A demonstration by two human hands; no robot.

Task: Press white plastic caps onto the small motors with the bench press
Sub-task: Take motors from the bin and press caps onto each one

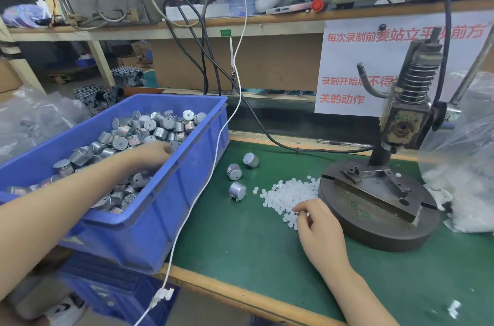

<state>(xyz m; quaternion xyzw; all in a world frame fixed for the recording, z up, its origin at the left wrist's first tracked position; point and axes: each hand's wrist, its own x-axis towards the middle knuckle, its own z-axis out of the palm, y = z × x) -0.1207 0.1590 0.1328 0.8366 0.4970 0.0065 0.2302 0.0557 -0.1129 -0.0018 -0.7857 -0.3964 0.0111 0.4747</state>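
Observation:
A blue bin (187,192) on the left holds several small silver motors (149,130). My left hand (149,156) reaches into the bin, fingers curled down among the motors; whether it grips one is hidden. Three loose motors (236,172) lie on the green mat. A pile of white plastic caps (286,196) sits beside the press base. My right hand (318,221) rests at the pile's near edge, fingertips pinching a cap. The bench press (406,122) stands at the right on a round steel base (374,221).
A white cable (213,165) hangs across the bin's right side and over the table edge. A black cable (267,136) runs to the press. Clear plastic bags (465,165) with white caps sit at the far right. A paper sign (361,66) hangs behind.

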